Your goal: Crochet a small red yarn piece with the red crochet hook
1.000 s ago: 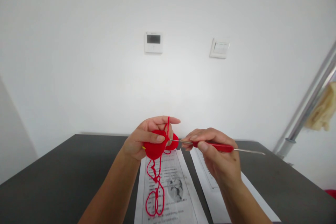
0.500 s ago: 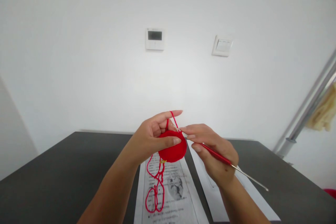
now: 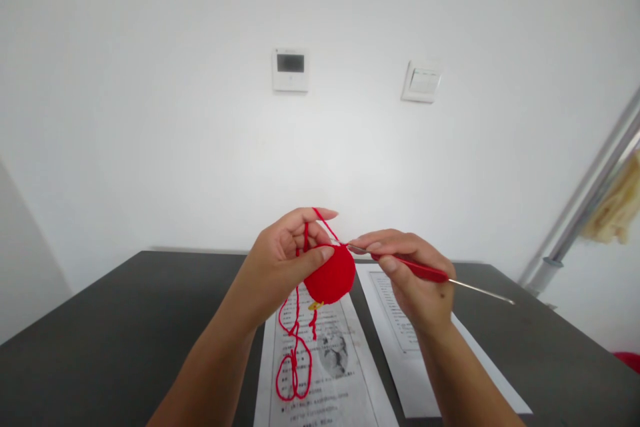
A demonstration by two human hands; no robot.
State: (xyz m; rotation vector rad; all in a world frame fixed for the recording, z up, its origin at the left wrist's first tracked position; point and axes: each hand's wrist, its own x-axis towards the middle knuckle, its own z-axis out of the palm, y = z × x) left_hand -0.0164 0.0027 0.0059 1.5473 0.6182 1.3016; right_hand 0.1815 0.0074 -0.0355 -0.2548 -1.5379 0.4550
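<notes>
Pinched at its upper left edge, a round red crochet piece [image 3: 332,277] is held by my left hand [image 3: 286,252], thumb in front. Red yarn [image 3: 326,223] runs over the raised left index finger down to the top edge of the piece. My right hand [image 3: 419,275] grips a crochet hook [image 3: 423,270] with a red handle and bare metal ends. Its tip meets the piece's top edge, where the exact stitch is too small to make out. A small yellow marker [image 3: 316,305] hangs at the bottom edge. Loose yarn loops [image 3: 295,373] trail below.
Two printed sheets lie on the dark table [image 3: 100,327]: one sheet [image 3: 350,393] with a grey picture under the yarn, another sheet [image 3: 415,380] beneath my right hand. On the white wall are a control panel [image 3: 291,71] and a switch [image 3: 421,82].
The hook has turned flatter and my right hand has shifted slightly right. The left hand and red piece have moved a little; the yellow marker and a short yarn tail show more plainly.
</notes>
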